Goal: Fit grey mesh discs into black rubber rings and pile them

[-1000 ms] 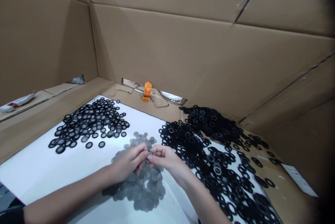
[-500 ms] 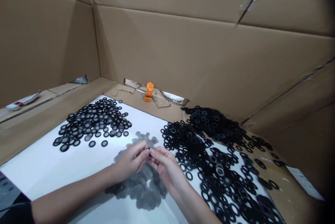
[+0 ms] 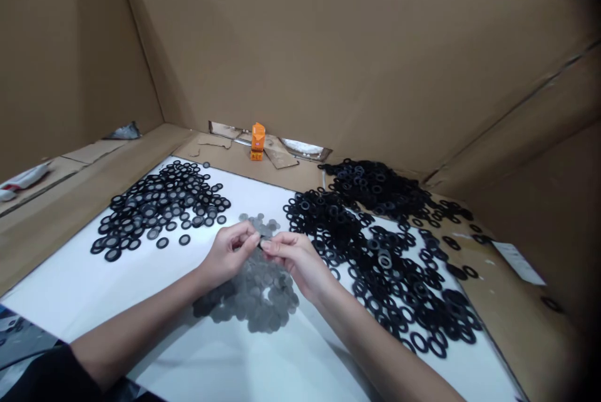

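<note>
My left hand and my right hand meet fingertip to fingertip over a pile of thin grey discs on a white board. Both hands pinch something small and dark between them, mostly hidden by the fingers. To the right spreads a big heap of black rings. On the left part of the board lie many black rings with grey centres.
Tall cardboard walls rise behind and at the sides. A small orange box stands at the back. A white and red tube lies far left, and a white paper label lies at the right.
The view has shifted, so the board's contents sit higher. My hands remain together at the fingertips, and the grey pile shows more fully below them.
</note>
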### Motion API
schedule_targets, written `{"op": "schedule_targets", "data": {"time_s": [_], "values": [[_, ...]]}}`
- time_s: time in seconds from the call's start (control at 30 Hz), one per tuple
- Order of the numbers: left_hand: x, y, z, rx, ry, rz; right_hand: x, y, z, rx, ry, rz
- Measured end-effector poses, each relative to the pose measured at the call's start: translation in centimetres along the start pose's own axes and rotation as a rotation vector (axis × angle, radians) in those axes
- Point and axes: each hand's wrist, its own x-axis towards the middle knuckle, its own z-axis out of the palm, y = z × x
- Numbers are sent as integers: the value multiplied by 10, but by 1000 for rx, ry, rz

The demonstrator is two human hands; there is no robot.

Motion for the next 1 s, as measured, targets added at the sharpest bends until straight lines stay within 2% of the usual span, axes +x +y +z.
{"op": "schedule_targets", "data": {"time_s": [0.13,0.27,0.47,0.53,0.67,0.87,1.0], "values": [[2,0,0,96,17,48,4,-3,-5,-70,-3,25],[4,0,0,215,3,97,5,-7,-9,-171,-57,24],[4,-3,-2,345,-159,111,5,-11,-15,-383,-63,-61],[2,-3,-2,367,-171,119,6,-10,-18,-428,-85,-61],[-2,-4,0,371,-62,125,5,-7,-16,-383,-85,-49],[-5,-10,8,317,126,62,-1,1,0,-12,-24,4],[-11,-10,16,258,190,17,-8,9,12,147,-4,7]]}}
